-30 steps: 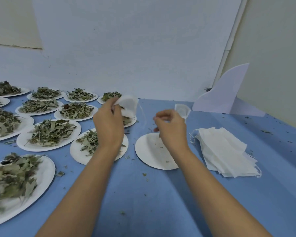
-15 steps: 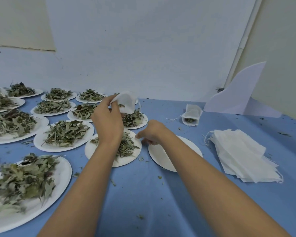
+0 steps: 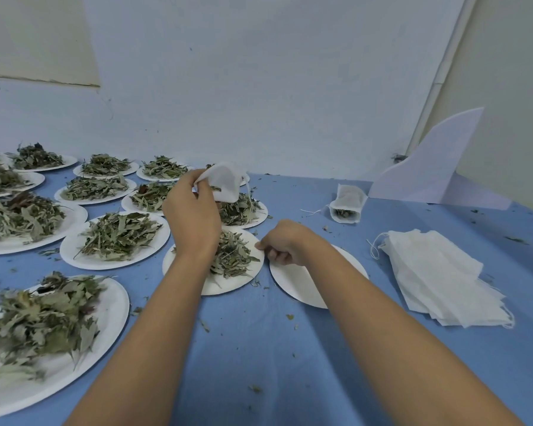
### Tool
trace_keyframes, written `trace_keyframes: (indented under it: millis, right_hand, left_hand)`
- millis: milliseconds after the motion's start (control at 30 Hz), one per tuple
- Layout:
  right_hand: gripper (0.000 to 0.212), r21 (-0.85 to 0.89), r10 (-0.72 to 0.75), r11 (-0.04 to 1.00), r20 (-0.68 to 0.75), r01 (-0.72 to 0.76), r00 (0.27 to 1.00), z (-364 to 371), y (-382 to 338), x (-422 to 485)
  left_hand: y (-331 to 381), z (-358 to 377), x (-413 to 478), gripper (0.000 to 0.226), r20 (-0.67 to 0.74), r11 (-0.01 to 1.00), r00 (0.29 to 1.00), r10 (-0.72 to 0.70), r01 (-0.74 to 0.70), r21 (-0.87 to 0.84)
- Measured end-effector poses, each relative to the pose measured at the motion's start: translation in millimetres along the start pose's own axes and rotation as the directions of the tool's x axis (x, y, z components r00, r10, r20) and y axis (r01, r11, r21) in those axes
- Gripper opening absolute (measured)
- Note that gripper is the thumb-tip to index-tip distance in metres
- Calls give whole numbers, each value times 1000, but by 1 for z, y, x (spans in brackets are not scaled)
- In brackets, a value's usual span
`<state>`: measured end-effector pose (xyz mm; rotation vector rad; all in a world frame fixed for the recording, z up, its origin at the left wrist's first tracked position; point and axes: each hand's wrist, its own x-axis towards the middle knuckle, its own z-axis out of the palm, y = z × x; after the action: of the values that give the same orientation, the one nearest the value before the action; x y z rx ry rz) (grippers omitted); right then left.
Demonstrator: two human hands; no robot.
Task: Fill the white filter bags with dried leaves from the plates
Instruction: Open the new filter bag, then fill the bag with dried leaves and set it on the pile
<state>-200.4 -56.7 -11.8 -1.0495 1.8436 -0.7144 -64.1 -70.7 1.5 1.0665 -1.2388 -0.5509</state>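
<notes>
My left hand (image 3: 193,215) holds a white filter bag (image 3: 223,182) up above the plates, pinching it at its mouth. My right hand (image 3: 285,242) is curled, with its fingertips at the right rim of a plate of dried leaves (image 3: 228,256). Whether it pinches the rim or a leaf I cannot tell. An empty white plate (image 3: 302,282) lies under my right wrist. A filled filter bag (image 3: 348,202) lies on the blue table further back.
A stack of flat white filter bags (image 3: 440,278) lies to the right. Several more plates of dried leaves (image 3: 114,238) cover the left of the table. A white curved board (image 3: 431,167) stands at the back right. Leaf crumbs dot the cloth.
My right hand came down from beside the bag to the leaf plate's right rim. My left hand still holds the bag up. The view has shifted left.
</notes>
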Motion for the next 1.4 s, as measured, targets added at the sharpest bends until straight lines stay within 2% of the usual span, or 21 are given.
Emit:
trace_keyframes:
  millis: [100,367,600,733,867,967,1033,1100,1167,1267,1333,1400]
  right_hand:
    - [28,107,-9,994,-2,10,1000,-4,1,1]
    - [22,239,-10,971,-46,20,999,-40,21,-12]
    - [27,322,44,947,-126,-1,991,-97,67,-41]
    - [21,200,43,980,-244,7,969,-110,87,-52]
    - [24,100,25,995,-310,7,950,-110,95,-55]
    - [23,-60,-53,998,-411,31,910,-103,97,-55]
    - [31,-226,-132,974,-480,23,867,-96,97,-54]
    - [39,-310,-192,950,-500,32,845,-88,97,-53]
    - [38,-223,-185,971,-492,82,851,-81,96,-51]
    - [36,38,-151,980,-502,196,852,-74,92,-50]
    - [39,36,-168,976,-513,216,842,-70,90,-50]
    - [33,16,-198,968,-560,250,804,-66,89,-51]
  left_hand:
    - [4,1,5,26,-21,998,999,-38,37,-45]
    - [20,9,13,26,-63,992,997,-53,46,-121]
    - [12,33,-24,28,33,986,991,-131,134,-103]
    - [4,45,-42,30,91,987,983,-160,162,-7]
    - [-2,52,-54,31,134,977,968,-212,213,6]
    - [-7,55,-61,32,158,961,951,-265,273,-31]
    - [-11,57,-64,33,158,940,933,-324,337,-58]
    - [-15,60,-67,33,164,923,916,-367,381,-62]
    - [-16,62,-70,33,187,898,894,-408,430,-93]
    - [-13,67,-73,33,205,887,886,-416,445,-122]
    - [-12,70,-73,33,195,900,896,-398,423,-108]
    - [-11,70,-72,33,179,910,906,-384,404,-95]
